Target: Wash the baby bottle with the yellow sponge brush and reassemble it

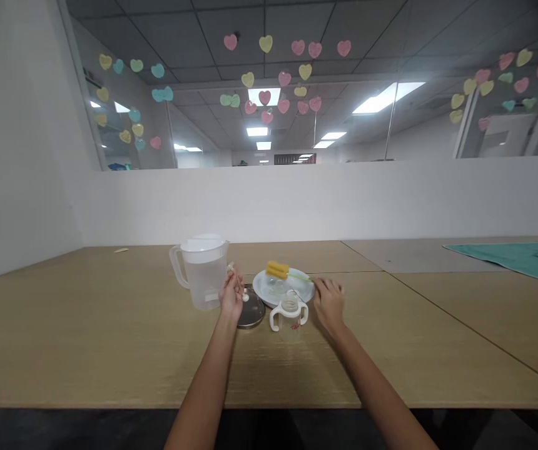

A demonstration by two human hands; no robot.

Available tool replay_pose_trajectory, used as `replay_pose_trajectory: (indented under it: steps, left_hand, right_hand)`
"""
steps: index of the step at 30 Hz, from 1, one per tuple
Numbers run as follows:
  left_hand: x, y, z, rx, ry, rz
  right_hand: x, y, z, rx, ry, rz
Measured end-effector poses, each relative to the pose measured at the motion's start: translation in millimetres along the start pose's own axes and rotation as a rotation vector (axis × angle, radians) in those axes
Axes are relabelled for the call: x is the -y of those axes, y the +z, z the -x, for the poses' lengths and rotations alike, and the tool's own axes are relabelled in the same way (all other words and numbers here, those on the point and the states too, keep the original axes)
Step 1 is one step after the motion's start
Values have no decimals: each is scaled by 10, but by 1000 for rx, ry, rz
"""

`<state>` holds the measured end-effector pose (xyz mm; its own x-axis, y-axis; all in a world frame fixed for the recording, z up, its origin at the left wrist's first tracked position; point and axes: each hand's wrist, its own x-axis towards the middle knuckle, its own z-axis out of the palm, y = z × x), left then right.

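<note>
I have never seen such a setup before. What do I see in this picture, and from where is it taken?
There is no robot here: a person works with two bare hands. The one picture comes from a camera worn on the person's head, looking forward and down. The right hand holds a yellow sponge brush by its thin handle, over a white dish. The left hand holds something small and whitish, too small to name. On the wooden table also stand a translucent pitcher, a clear bottle with two white handles and a round dark tray. A teal cloth lies far right.
</note>
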<state>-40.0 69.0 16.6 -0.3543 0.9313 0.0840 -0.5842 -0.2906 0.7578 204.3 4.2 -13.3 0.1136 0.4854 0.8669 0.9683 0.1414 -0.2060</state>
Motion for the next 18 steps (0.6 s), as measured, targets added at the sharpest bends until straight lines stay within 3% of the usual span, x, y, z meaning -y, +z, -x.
replay_pose_trajectory:
  steps: [3,7,14,18]
  left_hand:
    - [100,-38,-16,-60,35,-149]
    - [235,-96,-45,-92,76,-433]
    - [250,-208,-58,43,185,-1055]
    - [196,-214,36,114,239,-1346]
  right_hand:
    - [-67,11,10,-35,132,150]
    - [-138,50,28,30,91,246]
    - [-177,112,51,-18,123,201]
    - [-170,106,51,-75,38,78]
